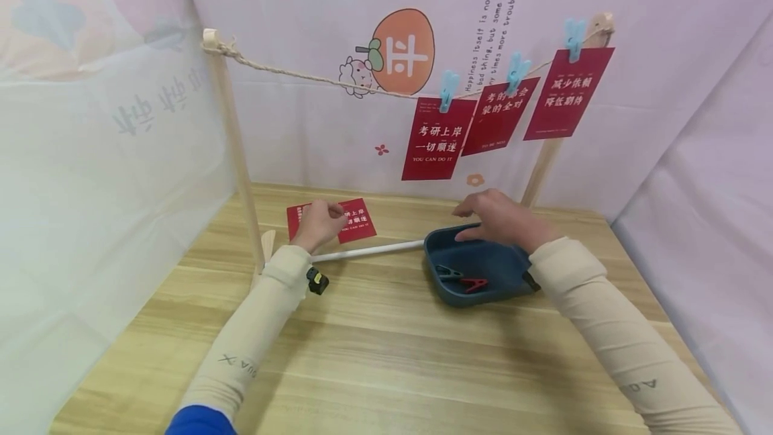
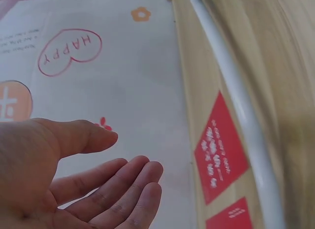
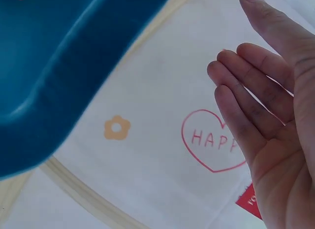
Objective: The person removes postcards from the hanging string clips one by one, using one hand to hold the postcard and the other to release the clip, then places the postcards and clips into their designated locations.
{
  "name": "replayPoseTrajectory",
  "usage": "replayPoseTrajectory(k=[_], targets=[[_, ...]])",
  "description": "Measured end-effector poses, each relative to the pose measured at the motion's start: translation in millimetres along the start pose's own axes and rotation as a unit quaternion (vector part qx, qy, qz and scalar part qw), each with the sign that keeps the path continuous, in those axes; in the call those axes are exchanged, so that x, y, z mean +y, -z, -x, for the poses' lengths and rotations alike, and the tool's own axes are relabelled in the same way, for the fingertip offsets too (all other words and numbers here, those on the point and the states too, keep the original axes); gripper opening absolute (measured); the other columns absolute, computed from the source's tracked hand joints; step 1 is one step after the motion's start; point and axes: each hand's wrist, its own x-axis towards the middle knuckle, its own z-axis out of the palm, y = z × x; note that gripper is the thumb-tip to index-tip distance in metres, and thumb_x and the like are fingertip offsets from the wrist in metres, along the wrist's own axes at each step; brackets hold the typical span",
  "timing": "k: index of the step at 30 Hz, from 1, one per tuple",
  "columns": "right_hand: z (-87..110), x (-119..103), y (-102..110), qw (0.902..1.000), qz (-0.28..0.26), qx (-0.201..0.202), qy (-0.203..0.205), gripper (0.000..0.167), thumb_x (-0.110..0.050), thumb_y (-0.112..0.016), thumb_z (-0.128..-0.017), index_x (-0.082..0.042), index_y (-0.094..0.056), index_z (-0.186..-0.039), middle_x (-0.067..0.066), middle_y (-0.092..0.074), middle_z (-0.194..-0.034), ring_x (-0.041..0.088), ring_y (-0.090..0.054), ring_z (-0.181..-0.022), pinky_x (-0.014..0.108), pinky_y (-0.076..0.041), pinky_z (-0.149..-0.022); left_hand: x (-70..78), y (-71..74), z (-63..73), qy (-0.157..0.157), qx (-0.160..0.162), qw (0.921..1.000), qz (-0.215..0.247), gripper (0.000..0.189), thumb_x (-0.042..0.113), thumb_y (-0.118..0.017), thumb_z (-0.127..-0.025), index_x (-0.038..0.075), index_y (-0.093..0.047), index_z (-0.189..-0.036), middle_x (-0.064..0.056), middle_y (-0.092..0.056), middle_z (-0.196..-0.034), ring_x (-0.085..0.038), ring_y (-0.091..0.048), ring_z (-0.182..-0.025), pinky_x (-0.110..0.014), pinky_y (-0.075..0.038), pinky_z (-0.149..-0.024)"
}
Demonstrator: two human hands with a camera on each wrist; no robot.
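My left hand hovers over two red cards lying on the table at the back left. In the left wrist view its fingers are relaxed, with nothing between thumb and fingers. My right hand is above the back rim of a dark blue tray, its fingers loose and holding nothing in the right wrist view. Inside the tray lie a green clothespin and a red clothespin. Three red cards, the nearest a card at mid-rope, hang by light blue clothespins.
A twine rope spans between a left wooden post and a right wooden post. A white rod runs low across the table. Printed cloth hangs behind. A small black object shows beside my left wrist.
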Motion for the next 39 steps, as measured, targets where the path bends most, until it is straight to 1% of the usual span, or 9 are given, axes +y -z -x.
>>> replayPoseTrajectory(k=[4,8,15,21,28,33,39], targets=[[1.0,0,9,0.9998,0.006,0.017,0.003,0.052,-0.023,-0.094,-0.081,-0.003,-0.076,-0.126,0.016,-0.079,-0.118,0.034,-0.077,-0.110,0.049,-0.063,-0.095,13.3,1.8,1.7,-0.012,-0.006,0.9999,-0.001,0.037,0.019,-0.067,-0.103,-0.001,-0.066,-0.135,-0.019,-0.071,-0.131,-0.034,-0.068,-0.123,-0.043,-0.060,-0.101],[1.5,-2,19,0.9997,0.007,0.021,-0.011,0.054,-0.028,-0.093,-0.082,-0.005,-0.075,-0.129,0.015,-0.079,-0.121,0.035,-0.075,-0.114,0.050,-0.062,-0.097,30.0,4.9,3.3,-0.026,-0.007,0.9996,0.013,0.039,0.018,-0.068,-0.102,0.000,-0.064,-0.137,-0.018,-0.070,-0.133,-0.033,-0.067,-0.125,-0.044,-0.059,-0.104],[2.1,-5,33,0.9986,0.009,0.046,-0.022,0.056,-0.029,-0.093,-0.082,-0.007,-0.075,-0.130,0.014,-0.077,-0.126,0.035,-0.075,-0.115,0.050,-0.062,-0.097,56.0,9.0,6.6,-0.080,0.002,0.9968,0.002,0.037,0.014,-0.066,-0.101,-0.002,-0.064,-0.134,-0.018,-0.071,-0.130,-0.032,-0.068,-0.123,-0.044,-0.057,-0.107],[2.7,-7,43,0.9975,0.007,0.068,-0.016,0.054,-0.028,-0.092,-0.083,-0.006,-0.074,-0.129,0.016,-0.078,-0.124,0.035,-0.076,-0.112,0.051,-0.063,-0.096,70.1,11.5,10.1,-0.107,0.005,0.9942,0.003,0.038,0.013,-0.065,-0.100,-0.001,-0.064,-0.136,-0.018,-0.071,-0.130,-0.031,-0.069,-0.121,-0.042,-0.058,-0.106],[7.8,-14,61,0.9947,0.019,0.096,-0.033,0.051,-0.028,-0.092,-0.083,-0.006,-0.075,-0.126,0.015,-0.079,-0.120,0.036,-0.076,-0.111,0.054,-0.061,-0.098,88.0,9.4,14.9,-0.145,0.011,0.9892,0.016,0.037,0.013,-0.067,-0.100,0.001,-0.065,-0.135,-0.016,-0.073,-0.128,-0.030,-0.071,-0.118,-0.041,-0.060,-0.104],[10.0,-21,76,0.9908,0.027,0.130,-0.027,0.048,-0.027,-0.091,-0.083,-0.006,-0.076,-0.124,0.015,-0.079,-0.119,0.036,-0.076,-0.110,0.056,-0.061,-0.098,100.0,5.5,17.6,-0.173,0.020,0.9844,0.029,0.038,0.015,-0.069,-0.100,0.002,-0.065,-0.136,-0.014,-0.074,-0.127,-0.028,-0.072,-0.118,-0.039,-0.059,-0.105],[9.8,-28,93,0.9821,0.030,0.185,-0.012,0.048,-0.025,-0.092,-0.082,-0.003,-0.077,-0.123,0.017,-0.079,-0.119,0.037,-0.076,-0.111,0.053,-0.063,-0.096,111.0,-1.1,18.2,-0.199,0.033,0.9780,0.052,0.038,0.016,-0.072,-0.099,0.003,-0.066,-0.135,-0.013,-0.075,-0.126,-0.026,-0.073,-0.115,-0.038,-0.059,-0.104]])
